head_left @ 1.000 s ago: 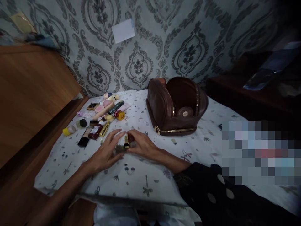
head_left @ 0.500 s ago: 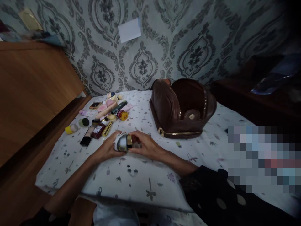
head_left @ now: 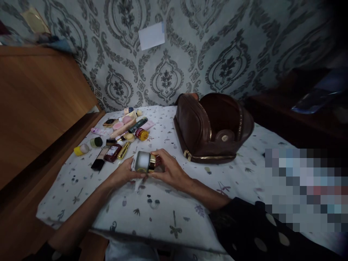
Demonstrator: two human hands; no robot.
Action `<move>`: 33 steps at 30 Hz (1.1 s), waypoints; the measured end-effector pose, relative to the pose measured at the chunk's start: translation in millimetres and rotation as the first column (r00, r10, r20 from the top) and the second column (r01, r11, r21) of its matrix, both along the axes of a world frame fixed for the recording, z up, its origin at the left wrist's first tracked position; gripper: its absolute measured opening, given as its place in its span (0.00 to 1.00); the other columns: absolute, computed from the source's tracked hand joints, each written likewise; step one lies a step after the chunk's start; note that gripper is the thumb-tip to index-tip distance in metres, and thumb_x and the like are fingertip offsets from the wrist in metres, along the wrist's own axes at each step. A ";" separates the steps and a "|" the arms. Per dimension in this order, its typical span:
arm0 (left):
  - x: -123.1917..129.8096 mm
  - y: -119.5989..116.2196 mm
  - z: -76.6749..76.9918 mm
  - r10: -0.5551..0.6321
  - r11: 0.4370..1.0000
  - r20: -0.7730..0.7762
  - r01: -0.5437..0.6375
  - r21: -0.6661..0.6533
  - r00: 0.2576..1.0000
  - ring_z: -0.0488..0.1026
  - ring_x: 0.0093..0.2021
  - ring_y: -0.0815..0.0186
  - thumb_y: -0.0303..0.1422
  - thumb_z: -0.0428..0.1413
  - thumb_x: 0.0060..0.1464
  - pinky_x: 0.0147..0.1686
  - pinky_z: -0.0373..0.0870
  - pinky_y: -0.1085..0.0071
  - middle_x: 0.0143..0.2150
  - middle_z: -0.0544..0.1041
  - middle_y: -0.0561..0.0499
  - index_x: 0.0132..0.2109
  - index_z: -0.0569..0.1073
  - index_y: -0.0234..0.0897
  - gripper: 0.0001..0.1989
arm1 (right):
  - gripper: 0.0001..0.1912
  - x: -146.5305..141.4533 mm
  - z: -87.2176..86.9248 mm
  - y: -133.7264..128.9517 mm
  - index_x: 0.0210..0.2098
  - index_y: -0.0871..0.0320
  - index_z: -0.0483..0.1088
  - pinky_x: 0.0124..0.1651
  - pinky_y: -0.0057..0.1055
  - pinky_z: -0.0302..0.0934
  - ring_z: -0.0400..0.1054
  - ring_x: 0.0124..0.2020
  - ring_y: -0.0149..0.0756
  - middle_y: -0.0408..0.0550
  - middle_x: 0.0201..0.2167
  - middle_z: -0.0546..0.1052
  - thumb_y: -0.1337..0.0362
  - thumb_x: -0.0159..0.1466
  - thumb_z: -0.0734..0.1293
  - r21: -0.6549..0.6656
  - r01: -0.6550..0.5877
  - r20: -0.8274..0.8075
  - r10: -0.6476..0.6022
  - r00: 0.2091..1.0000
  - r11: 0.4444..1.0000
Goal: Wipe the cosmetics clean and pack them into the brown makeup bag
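Note:
Near the table's front, a frosted jar (head_left: 142, 162) with a gold band lies sideways between my two hands. My left hand (head_left: 125, 171) is closed round its base, with a white cloth (head_left: 133, 164) between palm and jar. The thumb and fingers of my right hand (head_left: 169, 167) pinch the gold-banded lid (head_left: 152, 163) at the other end. A dark red bottle (head_left: 113, 153) and a gold tube (head_left: 123, 150) lie just beyond my left hand.
An open brown leather bag (head_left: 194, 132) stands at the back right. Several cosmetics, among them a yellow-capped jar (head_left: 141, 134) and a yellow-topped bottle (head_left: 81, 149), lie at the back left. A wooden cabinet (head_left: 40, 101) borders the left side.
The jar has turned a little in my hands, showing more of its pale side and less of the cloth. The view has shifted slightly.

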State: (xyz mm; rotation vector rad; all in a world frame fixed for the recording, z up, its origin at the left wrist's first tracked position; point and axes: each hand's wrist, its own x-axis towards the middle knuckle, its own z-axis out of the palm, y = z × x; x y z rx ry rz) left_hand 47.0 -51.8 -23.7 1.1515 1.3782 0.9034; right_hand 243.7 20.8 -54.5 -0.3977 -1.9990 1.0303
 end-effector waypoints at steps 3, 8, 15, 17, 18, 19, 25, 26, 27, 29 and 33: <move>1.3 -4.4 0.4 0.074 0.990 0.131 -0.056 -0.131 0.989 0.73 0.26 0.67 0.37 0.72 0.33 0.19 0.58 0.78 0.31 0.78 0.53 0.43 0.71 0.34 0.29 | 0.24 0.5 0.4 -0.9 0.50 0.56 0.63 0.41 0.33 0.65 0.66 0.42 0.39 0.49 0.43 0.69 0.59 0.59 0.74 0.048 0.032 -0.009 -0.032 0.999 0.998; 6.3 -9.0 7.5 0.228 0.960 0.259 -0.172 -0.220 0.939 0.74 0.25 0.69 0.34 0.73 0.33 0.24 0.67 0.76 0.31 0.79 0.52 0.39 0.72 0.35 0.25 | 0.23 0.6 2.6 -1.3 0.47 0.55 0.63 0.43 0.35 0.66 0.66 0.41 0.38 0.47 0.42 0.67 0.63 0.57 0.75 0.028 0.119 0.014 -0.120 0.993 0.992; 11.8 -14.8 22.1 0.341 0.920 0.214 -0.278 -0.275 0.915 0.73 0.23 0.72 0.32 0.74 0.31 0.24 0.70 0.79 0.29 0.79 0.55 0.35 0.73 0.35 0.23 | 0.24 0.6 2.5 -3.3 0.48 0.54 0.65 0.45 0.38 0.68 0.67 0.42 0.39 0.47 0.41 0.67 0.61 0.56 0.76 0.037 0.127 -0.001 -0.127 0.992 0.991; 7.2 -17.1 21.9 0.343 0.923 0.220 -0.284 -0.259 0.913 0.73 0.22 0.73 0.33 0.74 0.30 0.21 0.67 0.81 0.28 0.79 0.55 0.35 0.73 0.36 0.23 | 0.24 -0.1 1.1 -3.4 0.48 0.53 0.65 0.43 0.37 0.70 0.67 0.43 0.39 0.48 0.42 0.67 0.59 0.56 0.76 0.006 0.125 -0.036 -0.125 0.991 0.992; 4.4 -17.9 21.5 0.340 0.927 0.228 -0.284 -0.244 0.912 0.72 0.22 0.73 0.33 0.75 0.29 0.19 0.65 0.81 0.28 0.79 0.55 0.34 0.73 0.35 0.24 | 0.25 -0.6 0.3 -3.1 0.48 0.53 0.65 0.42 0.36 0.71 0.67 0.43 0.39 0.48 0.42 0.67 0.59 0.55 0.76 -0.023 0.124 -0.061 -0.125 0.990 0.992; 1.6 -18.4 21.3 0.340 0.930 0.236 -0.288 -0.228 0.910 0.72 0.21 0.74 0.34 0.75 0.29 0.19 0.65 0.81 0.28 0.78 0.55 0.34 0.73 0.35 0.24 | 0.25 -1.3 -0.6 -2.5 0.48 0.53 0.65 0.41 0.36 0.71 0.67 0.43 0.39 0.48 0.43 0.67 0.58 0.55 0.76 -0.059 0.120 -0.086 -0.125 0.988 0.991; -3.7 -18.8 27.6 0.344 0.939 0.205 -0.333 -0.087 0.916 0.71 0.22 0.72 0.36 0.74 0.30 0.22 0.69 0.78 0.27 0.77 0.55 0.35 0.74 0.34 0.24 | 0.28 -2.4 0.8 3.3 0.44 0.53 0.64 0.40 0.34 0.70 0.69 0.38 0.35 0.44 0.37 0.70 0.54 0.50 0.77 -0.370 -0.029 -0.147 -0.028 0.989 0.929; -2.9 -18.7 28.8 0.325 0.945 0.205 -0.323 -0.043 0.923 0.71 0.22 0.71 0.37 0.74 0.31 0.22 0.69 0.77 0.27 0.77 0.55 0.35 0.74 0.34 0.24 | 0.29 -1.6 2.5 4.1 0.44 0.54 0.65 0.40 0.33 0.69 0.70 0.37 0.35 0.43 0.37 0.71 0.54 0.49 0.78 -0.419 -0.055 -0.140 -0.005 0.990 0.906; -1.9 -18.6 29.7 0.305 0.950 0.204 -0.313 0.006 0.930 0.71 0.23 0.71 0.38 0.73 0.32 0.23 0.69 0.76 0.27 0.76 0.55 0.35 0.74 0.34 0.23 | 0.29 -0.5 4.4 4.8 0.44 0.54 0.66 0.41 0.33 0.69 0.70 0.37 0.34 0.43 0.37 0.72 0.54 0.49 0.78 -0.461 -0.077 -0.134 0.016 0.991 0.884; -0.2 -17.9 30.2 0.277 0.949 0.183 -0.299 0.105 0.943 0.71 0.25 0.70 0.40 0.72 0.36 0.26 0.69 0.75 0.28 0.76 0.55 0.37 0.74 0.35 0.23 | 0.29 1.5 7.6 5.6 0.45 0.56 0.68 0.43 0.33 0.68 0.71 0.39 0.34 0.45 0.40 0.73 0.55 0.48 0.79 -0.533 -0.123 -0.129 0.063 0.990 0.837; 1.1 -12.5 29.7 0.279 0.906 0.065 -0.285 0.312 0.958 0.70 0.30 0.67 0.42 0.67 0.43 0.32 0.69 0.73 0.31 0.75 0.54 0.39 0.74 0.36 0.20 | 0.30 3.0 8.3 6.6 0.47 0.56 0.71 0.40 0.32 0.70 0.73 0.39 0.35 0.45 0.40 0.74 0.58 0.46 0.80 -0.681 -0.242 -0.168 0.174 0.970 0.691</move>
